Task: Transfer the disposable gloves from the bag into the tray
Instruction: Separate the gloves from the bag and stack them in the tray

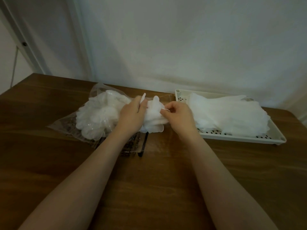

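Left hand (pixel 132 113) grips glove wad (pixel 153 121) at bag (pixel 93 117) mouth; right hand (pixel 178 116) pinches its edge. Tray (pixel 275 138) at right holds gloves (pixel 229 117). Wooden table (pixel 49 155).

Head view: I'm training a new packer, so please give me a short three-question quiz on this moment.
1. True or false: the tray already holds a pile of gloves.
2. Which hand pinches the bunch of gloves between the bag and the tray? A) left hand only B) right hand only C) both
3. Fill in: the bag lies to the ___ of the tray.

Key: 1 true; 2 C; 3 left.
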The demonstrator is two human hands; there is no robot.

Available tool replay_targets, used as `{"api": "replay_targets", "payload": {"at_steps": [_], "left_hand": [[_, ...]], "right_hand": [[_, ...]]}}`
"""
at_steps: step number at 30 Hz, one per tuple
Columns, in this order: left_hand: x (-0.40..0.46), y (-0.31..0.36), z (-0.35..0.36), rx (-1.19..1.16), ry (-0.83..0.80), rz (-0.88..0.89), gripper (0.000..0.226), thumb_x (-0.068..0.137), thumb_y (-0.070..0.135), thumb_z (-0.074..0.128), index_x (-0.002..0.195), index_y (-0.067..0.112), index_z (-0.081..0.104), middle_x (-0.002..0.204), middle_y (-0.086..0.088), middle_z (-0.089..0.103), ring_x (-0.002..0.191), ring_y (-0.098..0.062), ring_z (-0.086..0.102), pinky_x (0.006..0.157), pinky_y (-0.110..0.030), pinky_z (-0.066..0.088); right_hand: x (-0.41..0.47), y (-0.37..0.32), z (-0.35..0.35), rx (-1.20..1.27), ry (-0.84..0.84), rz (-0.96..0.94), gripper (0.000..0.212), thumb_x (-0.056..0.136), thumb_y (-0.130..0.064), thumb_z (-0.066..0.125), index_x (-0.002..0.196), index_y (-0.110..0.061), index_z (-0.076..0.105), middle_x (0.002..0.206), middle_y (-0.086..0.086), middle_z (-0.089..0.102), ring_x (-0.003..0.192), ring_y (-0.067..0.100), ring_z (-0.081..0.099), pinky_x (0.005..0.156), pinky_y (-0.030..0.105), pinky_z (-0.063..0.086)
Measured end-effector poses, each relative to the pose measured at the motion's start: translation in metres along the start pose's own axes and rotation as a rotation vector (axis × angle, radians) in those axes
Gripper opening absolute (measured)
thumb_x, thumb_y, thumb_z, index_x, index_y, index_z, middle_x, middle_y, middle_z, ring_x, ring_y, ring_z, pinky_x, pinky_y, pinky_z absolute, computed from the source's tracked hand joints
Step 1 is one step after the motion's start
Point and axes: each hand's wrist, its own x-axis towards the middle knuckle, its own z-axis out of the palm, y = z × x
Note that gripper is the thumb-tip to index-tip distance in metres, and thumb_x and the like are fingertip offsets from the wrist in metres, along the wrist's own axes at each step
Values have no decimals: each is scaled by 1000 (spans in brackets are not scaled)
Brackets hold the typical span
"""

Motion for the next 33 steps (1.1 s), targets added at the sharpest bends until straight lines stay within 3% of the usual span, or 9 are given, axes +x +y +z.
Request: {"api": "replay_targets", "payload": {"at_steps": [6, 10, 16, 20, 22, 24, 27, 30, 33], "left_hand": [[-2, -10, 1, -271, -90, 28, 18, 89, 51, 45, 97, 36, 50, 101, 7, 56, 99, -18, 55, 87, -41, 48], [-5, -5, -3, -342, -35, 178, 19, 84, 34, 62, 102, 31, 56, 105, 3, 63, 99, -13, 60, 83, -33, 52], [-6, -7, -6, -404, 57, 243, 37, 83, -8, 57, 72, 27, 54, 79, 14, 61, 79, 3, 56, 70, -12, 45], [-4, -7, -4, -4, -10, 504, 34, 76, -5, 39, 93, 14, 62, 90, 8, 56, 78, 4, 46, 72, -8, 38], [0, -11, -2, 110, -47, 564, 44, 73, 7, 31, 95, 9, 69, 95, -3, 60, 86, -12, 52, 77, -25, 44], [3, -16, -3, 164, -43, 542, 45, 73, 9, 30, 90, 9, 72, 95, -11, 64, 82, -25, 58, 70, -39, 47], [4, -18, -6, 152, -50, 519, 42, 74, 13, 34, 87, 8, 73, 89, -10, 64, 74, -19, 56, 63, -27, 40], [4, -16, -5, 186, -45, 563, 36, 74, 24, 41, 80, 9, 74, 76, 3, 47, 65, -6, 37, 61, -28, 29], [-2, -12, -6, 203, 54, 606, 35, 70, 17, 38, 92, 21, 65, 94, 3, 44, 83, -12, 40, 76, -33, 29]], "right_hand": [[-4, -9, -1, 693, -45, 314, 18, 98, -24, 47, 99, -10, 58, 103, 11, 64, 83, 18, 62, 60, 23, 51], [-6, -12, -3, 864, -105, 355, 21, 98, -24, 47, 103, -10, 62, 94, 5, 67, 77, 13, 61, 65, 24, 46], [-1, -7, -19, 626, 54, 296, 15, 95, -15, 54, 106, -6, 60, 74, 4, 55, 53, 7, 47, 46, 16, 39], [-2, -10, -22, 542, 88, 190, 11, 94, -6, 53, 93, -12, 62, 80, 5, 60, 55, 7, 52, 46, 16, 39], [-3, -11, -24, 437, 44, 121, 18, 93, -5, 51, 91, -15, 66, 81, 0, 63, 60, 5, 56, 52, 18, 42], [-2, -9, -30, 63, -67, 35, 27, 91, -3, 48, 100, -19, 68, 89, -6, 66, 70, 7, 61, 58, 19, 45], [-1, -9, -37, -481, -163, -114, 25, 92, -11, 52, 107, -24, 67, 89, -8, 65, 72, 13, 64, 58, 16, 47], [-3, -13, -39, -343, -110, -170, 14, 91, -18, 58, 78, -20, 64, 72, -10, 57, 65, 5, 52, 59, 13, 39], [-2, -10, -38, 205, -129, 91, 24, 95, -23, 50, 91, -6, 66, 91, 7, 66, 84, 20, 61, 75, 31, 51]]}}
